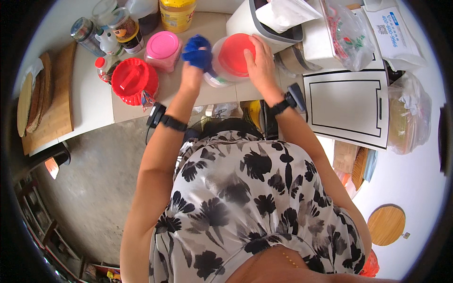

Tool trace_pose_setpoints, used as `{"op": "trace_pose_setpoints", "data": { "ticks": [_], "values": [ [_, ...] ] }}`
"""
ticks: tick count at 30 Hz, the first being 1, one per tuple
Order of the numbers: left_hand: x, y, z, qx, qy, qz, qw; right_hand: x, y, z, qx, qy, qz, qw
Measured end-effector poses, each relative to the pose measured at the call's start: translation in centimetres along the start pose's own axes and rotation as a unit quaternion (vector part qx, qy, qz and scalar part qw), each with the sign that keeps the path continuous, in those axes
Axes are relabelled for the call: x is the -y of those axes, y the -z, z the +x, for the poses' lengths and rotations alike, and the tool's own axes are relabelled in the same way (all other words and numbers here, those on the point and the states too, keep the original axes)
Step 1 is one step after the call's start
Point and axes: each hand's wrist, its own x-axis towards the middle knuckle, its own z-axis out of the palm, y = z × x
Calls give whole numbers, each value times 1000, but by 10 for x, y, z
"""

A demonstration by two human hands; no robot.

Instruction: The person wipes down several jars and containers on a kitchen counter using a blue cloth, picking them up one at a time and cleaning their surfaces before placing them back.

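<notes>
In my left hand (193, 72) is a bunched blue cloth (197, 53), held against the left side of a clear plastic jar (218, 78). The jar has a red lid (233, 56) and tilts towards me on the tiled counter. My right hand (262, 65) grips the lid's right edge and the jar's side, thumb on top. Left of the cloth stands a jar with a pink lid (162, 45). Nearer the counter's front edge is a red scalloped container (134, 81) with a handled lid.
Bottles and jars, among them a yellow-lidded tub (177, 16), line the back. A white bin (247, 26) stands behind the right hand. Wooden boards (58, 95) lean at the far left. On the right is a white cabinet (347, 106) with black trim, beside a plastic bag (408, 113).
</notes>
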Motion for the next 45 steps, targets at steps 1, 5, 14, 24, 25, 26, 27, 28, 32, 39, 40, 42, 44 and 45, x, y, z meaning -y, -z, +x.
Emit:
{"op": "trace_pose_setpoints", "data": {
  "ticks": [1, 5, 14, 24, 25, 26, 27, 28, 32, 39, 40, 42, 44, 45],
  "values": [
    [-2, -23, 2, -23, 10, 105, 994, -12, -8, 3, 2, 0, -2, 1000],
    [36, -36, 40, 6, -159, 229, 960, -44, -43, 0, 33, 70, -127, 989],
    [133, -5, 194, 163, -90, 413, 892, -24, -46, -1, 30, 56, -142, 988],
    [146, -67, -12, -249, 211, -80, 942, -49, -37, -7, 24, 31, -183, 982],
    [144, -78, -24, -253, 160, -114, 947, -47, -40, -7, 22, 36, -184, 982],
    [143, -89, -36, -254, 109, -148, 949, -45, -43, -6, 31, 40, -180, 982],
    [128, -100, -42, -253, 88, -137, 954, -46, -43, -4, 31, 48, -177, 983],
    [121, -98, -39, -274, -16, 1, 962, -45, -45, -4, 35, 51, -174, 983],
    [77, -79, -3, -193, -169, 122, 959, -52, -46, -7, 30, 51, -183, 981],
    [81, -49, 32, -116, -182, 217, 952, -47, -50, -5, 11, 79, -177, 981],
    [81, -59, 12, -120, -212, 237, 941, -50, -48, -6, 8, 72, -185, 980],
    [85, -67, -28, -103, -247, 295, 917, -52, -48, -11, 7, 63, -190, 980],
    [88, -77, -56, -95, -236, 333, 908, -52, -49, -7, 8, 69, -187, 980],
    [92, -80, -68, -87, -223, 370, 898, -52, -48, -8, 8, 72, -186, 980]
  ]
}}
